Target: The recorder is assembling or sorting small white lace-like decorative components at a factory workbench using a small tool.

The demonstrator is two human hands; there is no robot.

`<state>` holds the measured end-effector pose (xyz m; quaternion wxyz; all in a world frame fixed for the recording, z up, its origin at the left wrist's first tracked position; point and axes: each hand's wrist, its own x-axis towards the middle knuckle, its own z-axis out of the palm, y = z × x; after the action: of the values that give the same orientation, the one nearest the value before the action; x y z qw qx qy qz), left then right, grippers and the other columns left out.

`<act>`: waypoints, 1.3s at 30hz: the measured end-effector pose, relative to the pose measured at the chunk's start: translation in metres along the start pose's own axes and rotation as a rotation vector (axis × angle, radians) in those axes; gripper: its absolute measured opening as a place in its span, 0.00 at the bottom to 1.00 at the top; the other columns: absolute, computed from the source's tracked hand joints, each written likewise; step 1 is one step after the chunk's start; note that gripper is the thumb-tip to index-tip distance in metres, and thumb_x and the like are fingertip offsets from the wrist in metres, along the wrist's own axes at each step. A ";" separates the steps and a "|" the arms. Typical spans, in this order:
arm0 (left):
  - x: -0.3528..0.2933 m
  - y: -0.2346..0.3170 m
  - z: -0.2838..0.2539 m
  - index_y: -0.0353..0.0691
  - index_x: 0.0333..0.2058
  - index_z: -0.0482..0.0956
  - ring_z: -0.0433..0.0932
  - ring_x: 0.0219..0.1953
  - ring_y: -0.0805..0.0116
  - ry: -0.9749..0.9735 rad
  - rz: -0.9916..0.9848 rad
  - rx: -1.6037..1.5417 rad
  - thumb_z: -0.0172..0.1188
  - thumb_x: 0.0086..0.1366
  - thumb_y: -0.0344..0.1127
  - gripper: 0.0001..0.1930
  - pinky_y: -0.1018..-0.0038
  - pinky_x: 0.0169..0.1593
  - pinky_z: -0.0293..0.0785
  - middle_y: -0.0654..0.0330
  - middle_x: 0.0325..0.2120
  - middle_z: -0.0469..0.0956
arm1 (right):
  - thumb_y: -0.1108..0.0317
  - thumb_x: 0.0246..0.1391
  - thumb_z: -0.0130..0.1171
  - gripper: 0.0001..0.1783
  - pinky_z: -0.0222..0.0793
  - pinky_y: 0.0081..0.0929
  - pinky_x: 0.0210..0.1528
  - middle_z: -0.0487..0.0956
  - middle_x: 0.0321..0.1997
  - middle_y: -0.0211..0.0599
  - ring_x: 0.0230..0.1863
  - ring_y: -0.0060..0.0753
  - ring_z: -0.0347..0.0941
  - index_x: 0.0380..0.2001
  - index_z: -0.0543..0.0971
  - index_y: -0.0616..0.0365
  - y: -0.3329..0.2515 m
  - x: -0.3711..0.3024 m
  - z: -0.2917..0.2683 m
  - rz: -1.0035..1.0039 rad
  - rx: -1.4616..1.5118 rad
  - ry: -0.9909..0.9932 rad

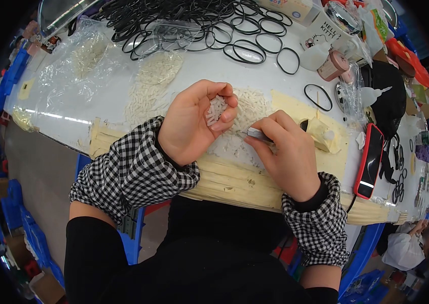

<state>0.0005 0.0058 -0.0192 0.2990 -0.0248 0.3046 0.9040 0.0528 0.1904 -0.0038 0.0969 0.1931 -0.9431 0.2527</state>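
My left hand [190, 120] is cupped, palm up, its fingers curled around a heap of small white plastic pieces [216, 110]. To its right, my right hand [290, 152] pinches a flat, silver-grey metal tool [260, 134] between thumb and fingers; its exact kind is partly hidden by the grip. The tool's tip points toward the left hand, close above the white tabletop. More of the white pieces [252, 105] lie spread behind and between the hands. Another pile [146, 99] stretches away beyond my left wrist.
Black elastic-looking loops [244, 51] cover the far table. Clear plastic bags [90, 55] lie at far left. A red-edged phone [369, 161], a pink jar [333, 66] and a yellowish taped lump [324, 135] sit on the right. Yellow tape [234, 182] covers the front edge. Another person [404, 248] sits at lower right.
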 end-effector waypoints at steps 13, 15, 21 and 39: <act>-0.001 -0.008 0.001 0.35 0.42 0.75 0.61 0.24 0.84 -0.227 -0.175 0.355 0.53 0.67 0.37 0.12 0.87 0.28 0.57 0.69 0.29 0.70 | 0.79 0.45 0.59 0.06 0.56 0.17 0.20 0.70 0.25 0.31 0.21 0.20 0.64 0.28 0.75 0.61 -0.005 0.009 -0.008 0.060 0.336 0.290; 0.000 -0.008 -0.001 0.36 0.40 0.75 0.60 0.23 0.84 -0.232 -0.176 0.337 0.53 0.67 0.37 0.10 0.87 0.27 0.57 0.70 0.26 0.69 | 0.79 0.45 0.59 0.05 0.56 0.17 0.19 0.70 0.25 0.30 0.20 0.20 0.64 0.28 0.75 0.61 -0.007 0.008 -0.008 0.053 0.339 0.292; -0.001 -0.008 -0.001 0.38 0.38 0.74 0.59 0.22 0.85 -0.201 -0.123 0.340 0.53 0.68 0.36 0.08 0.87 0.27 0.56 0.72 0.23 0.67 | 0.77 0.44 0.60 0.05 0.55 0.17 0.19 0.70 0.24 0.30 0.20 0.19 0.63 0.27 0.75 0.60 -0.007 0.005 -0.005 0.079 0.363 0.262; -0.003 -0.006 0.001 0.37 0.40 0.71 0.59 0.24 0.83 -0.343 -0.123 0.310 0.48 0.70 0.38 0.10 0.86 0.30 0.57 0.70 0.27 0.68 | 0.54 0.50 0.63 0.20 0.63 0.29 0.21 0.72 0.18 0.35 0.20 0.37 0.70 0.20 0.70 0.59 -0.004 0.006 -0.012 0.045 0.114 0.105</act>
<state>0.0063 0.0091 -0.0209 0.4010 0.1568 0.3824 0.8175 0.0502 0.1916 0.0102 0.1292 0.1637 -0.9249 0.3180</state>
